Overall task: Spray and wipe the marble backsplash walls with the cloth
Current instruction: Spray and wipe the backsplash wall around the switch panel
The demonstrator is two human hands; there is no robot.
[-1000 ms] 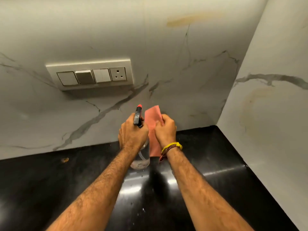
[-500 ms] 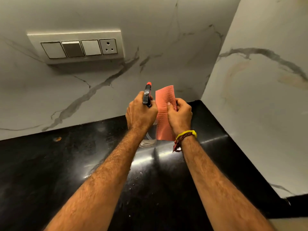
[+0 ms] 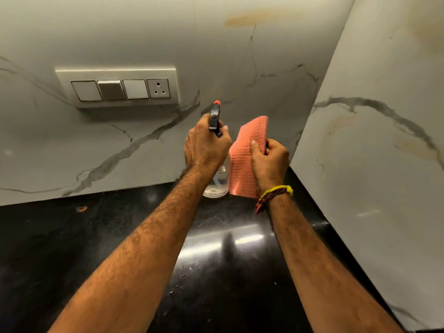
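Note:
My left hand [image 3: 205, 145] grips a clear spray bottle [image 3: 217, 182] by its black trigger head, whose red nozzle tip [image 3: 216, 102] points at the back marble wall [image 3: 240, 75]. My right hand [image 3: 269, 164] pinches a pink waffle cloth [image 3: 247, 150], held upright beside the bottle. Both hands hover above the black countertop [image 3: 72, 236] near the corner. The back wall carries a brownish stain [image 3: 254, 16] high up. The right marble wall [image 3: 384, 188] shows faint brown marks [image 3: 413, 145].
A white switch plate [image 3: 117, 87] with three switches and a socket juts out from the back wall, left of the bottle. A small orange speck [image 3: 81, 208] lies on the counter near the wall. Water droplets dot the glossy counter between my forearms.
The view has tilted back up, bringing the high stain into sight. My hands have moved apart, the cloth now clear of the bottle to its right.

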